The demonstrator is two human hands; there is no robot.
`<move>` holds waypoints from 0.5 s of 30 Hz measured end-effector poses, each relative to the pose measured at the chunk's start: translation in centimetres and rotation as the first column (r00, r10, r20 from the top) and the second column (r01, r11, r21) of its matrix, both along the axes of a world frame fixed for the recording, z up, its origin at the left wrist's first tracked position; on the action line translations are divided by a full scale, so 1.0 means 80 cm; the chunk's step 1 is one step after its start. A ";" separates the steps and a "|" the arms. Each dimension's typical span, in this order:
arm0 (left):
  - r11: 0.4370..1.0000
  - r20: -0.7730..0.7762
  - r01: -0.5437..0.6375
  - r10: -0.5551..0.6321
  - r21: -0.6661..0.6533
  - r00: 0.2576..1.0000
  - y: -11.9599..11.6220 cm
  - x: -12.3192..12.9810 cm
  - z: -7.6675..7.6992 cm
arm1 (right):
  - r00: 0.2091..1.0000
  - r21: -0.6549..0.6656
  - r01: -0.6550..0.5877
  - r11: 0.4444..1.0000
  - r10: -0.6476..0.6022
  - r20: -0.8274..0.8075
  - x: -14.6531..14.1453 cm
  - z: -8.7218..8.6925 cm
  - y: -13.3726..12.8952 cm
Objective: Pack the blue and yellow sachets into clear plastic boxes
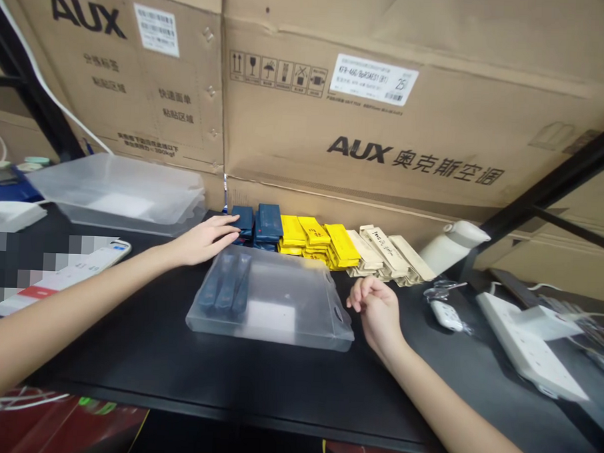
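Note:
A translucent plastic box (pixel 311 300) lies on the black table in front of me, with several dark blue packets (pixel 225 283) side by side in its left part. Behind the box, more dark blue packets (pixel 269 222) stand in two stacks. My left hand (pixel 204 239) reaches to the left stack, its fingers stretched out at the edge of the top packet. Beside the right edge of the box, my right hand (pixel 378 310) hovers with fingers loosely curled and nothing visible in them. Yellow packets (pixel 342 245) and beige packets (pixel 387 251) continue the row to the right.
Stacked clear trays (pixel 128 192) and a phone (pixel 64 279) lie to the left. At the right are a white bottle (pixel 454 246), a white earphone case (pixel 447 315) and a power strip (pixel 531 347). Large cartons (pixel 286 132) form the back wall.

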State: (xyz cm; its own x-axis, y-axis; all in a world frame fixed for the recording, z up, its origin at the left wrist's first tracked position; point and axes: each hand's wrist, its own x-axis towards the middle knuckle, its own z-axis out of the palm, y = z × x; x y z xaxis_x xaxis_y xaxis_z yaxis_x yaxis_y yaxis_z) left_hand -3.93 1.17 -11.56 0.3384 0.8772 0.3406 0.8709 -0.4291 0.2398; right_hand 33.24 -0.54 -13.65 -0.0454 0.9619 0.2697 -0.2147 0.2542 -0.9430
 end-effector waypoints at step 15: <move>0.932 0.156 -0.167 0.122 0.321 0.980 -0.033 0.013 0.091 | 0.998 -0.039 0.048 0.998 -0.049 -0.028 0.001 -0.001 0.003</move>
State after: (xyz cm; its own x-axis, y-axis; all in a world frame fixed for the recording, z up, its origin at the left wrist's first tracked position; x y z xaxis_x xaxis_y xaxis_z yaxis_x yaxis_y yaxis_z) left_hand -2.89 -1.51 -4.27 0.1488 0.7429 0.6527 0.8999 -0.3754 0.2221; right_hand 33.35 -0.33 -13.73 0.0088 0.9724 0.2333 -0.2302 0.2290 -0.9458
